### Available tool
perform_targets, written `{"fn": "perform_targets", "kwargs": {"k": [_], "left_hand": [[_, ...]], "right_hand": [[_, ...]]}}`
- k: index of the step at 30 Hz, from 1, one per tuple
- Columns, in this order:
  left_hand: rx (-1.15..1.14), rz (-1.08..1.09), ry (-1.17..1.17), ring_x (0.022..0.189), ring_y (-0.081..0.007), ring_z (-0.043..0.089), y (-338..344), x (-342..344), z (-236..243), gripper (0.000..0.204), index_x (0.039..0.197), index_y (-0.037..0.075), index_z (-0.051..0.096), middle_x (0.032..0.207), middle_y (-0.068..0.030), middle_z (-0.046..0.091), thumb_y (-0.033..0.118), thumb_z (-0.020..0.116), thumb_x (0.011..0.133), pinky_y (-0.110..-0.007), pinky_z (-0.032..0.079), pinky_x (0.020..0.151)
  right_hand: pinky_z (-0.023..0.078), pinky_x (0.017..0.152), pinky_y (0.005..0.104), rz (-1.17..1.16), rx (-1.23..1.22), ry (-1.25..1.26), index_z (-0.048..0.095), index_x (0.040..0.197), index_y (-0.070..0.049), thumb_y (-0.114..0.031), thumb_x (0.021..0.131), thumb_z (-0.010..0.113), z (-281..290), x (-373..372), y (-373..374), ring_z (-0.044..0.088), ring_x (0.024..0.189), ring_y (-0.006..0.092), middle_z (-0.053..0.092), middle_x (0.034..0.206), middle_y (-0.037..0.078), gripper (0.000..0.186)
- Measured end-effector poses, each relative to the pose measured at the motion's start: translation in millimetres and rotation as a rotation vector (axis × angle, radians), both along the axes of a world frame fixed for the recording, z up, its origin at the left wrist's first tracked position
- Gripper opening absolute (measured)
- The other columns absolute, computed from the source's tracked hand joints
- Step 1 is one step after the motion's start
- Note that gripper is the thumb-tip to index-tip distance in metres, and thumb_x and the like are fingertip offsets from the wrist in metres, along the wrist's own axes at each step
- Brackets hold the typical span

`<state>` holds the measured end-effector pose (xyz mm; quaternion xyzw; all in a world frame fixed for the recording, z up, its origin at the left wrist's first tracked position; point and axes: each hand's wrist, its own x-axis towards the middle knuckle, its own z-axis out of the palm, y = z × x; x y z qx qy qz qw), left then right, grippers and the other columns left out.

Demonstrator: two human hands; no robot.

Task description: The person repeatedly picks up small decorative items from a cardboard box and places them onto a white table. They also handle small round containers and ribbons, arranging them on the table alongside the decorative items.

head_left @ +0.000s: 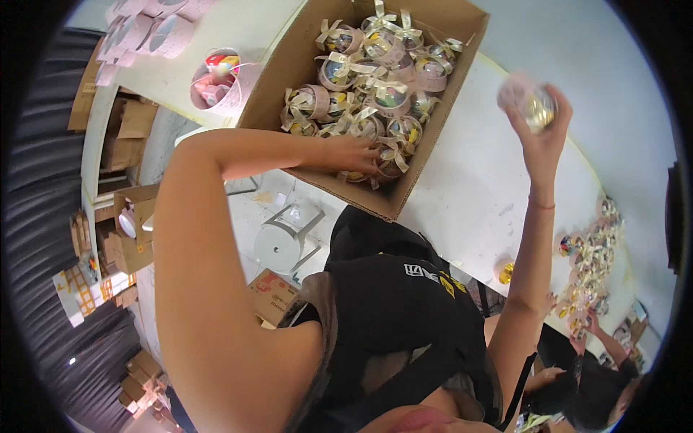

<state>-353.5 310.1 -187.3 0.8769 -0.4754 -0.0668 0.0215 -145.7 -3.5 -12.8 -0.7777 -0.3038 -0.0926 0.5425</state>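
A brown cardboard box (442, 137) holds several clear gift balls (381, 47) with pink bands and cream ribbon bows. My left hand (351, 154) reaches over the box's near left wall. Its fingers are stretched apart against a gift ball (390, 167) in the near corner, and part of their contact is hidden. Raised over the table to the right of the box, my right hand (546, 133) grips a clear gift ball (538, 108) with a pale pink part and yellow filling. That ball is smeared by motion.
A pink round tub (238, 92) with small items stands left of the box on the white table (462, 173). More gift balls (592, 260) crowd the right end, where a co-worker's hands (586, 328) are busy. A white stool (278, 245) and cartons (133, 238) stand below left.
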Motion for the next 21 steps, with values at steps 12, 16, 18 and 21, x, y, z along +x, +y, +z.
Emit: {"fn": "perform_targets", "kwargs": {"k": [12, 16, 18, 21], "left_hand": [[-0.114, 0.204, 0.524, 0.137, -0.0380, 0.035, 14, 6, 42, 0.086, 0.141, 0.012, 0.036, 0.148, -0.0152, 0.034, 0.004, 0.075, 0.065, -0.044, 0.045, 0.105], [-0.152, 0.390, 0.774, 0.142, -0.0383, 0.029, 18, 9, 110, 0.089, 0.147, 0.004, 0.032, 0.154, -0.0193, 0.027, 0.012, 0.074, 0.069, -0.042, 0.033, 0.115], [-0.176, 0.545, 0.743, 0.142, -0.0353, 0.031, 24, 9, 134, 0.081, 0.148, 0.006, 0.036, 0.155, -0.0184, 0.030, 0.023, 0.075, 0.079, -0.041, 0.031, 0.116], [-0.387, 0.635, 0.590, 0.130, -0.0354, 0.048, 18, 29, 159, 0.061, 0.135, 0.004, 0.051, 0.143, -0.0174, 0.049, 0.014, 0.075, 0.080, -0.040, 0.039, 0.108]], "right_hand": [[0.054, 0.085, 0.0466, 0.765, -1.353, -0.097, 0.051, 0.129, -0.013, -0.034, 0.059, 0.087, -45, -68, 184, 0.067, 0.100, 0.0348, 0.069, 0.104, 0.016, 0.081], [0.056, 0.079, 0.0451, 0.762, -1.417, -0.111, 0.071, 0.104, -0.006, -0.023, 0.069, 0.080, -109, -75, 184, 0.070, 0.092, 0.0323, 0.072, 0.096, 0.015, 0.041], [0.056, 0.078, 0.0445, 0.818, -1.422, -0.110, 0.076, 0.097, -0.009, -0.021, 0.077, 0.073, -98, -78, 196, 0.071, 0.091, 0.0316, 0.074, 0.095, 0.014, 0.023], [0.052, 0.090, 0.0573, 0.881, -1.596, 0.009, 0.058, 0.132, -0.013, -0.034, 0.064, 0.086, -100, -77, 202, 0.058, 0.118, 0.0361, 0.054, 0.137, 0.015, 0.077]]}}
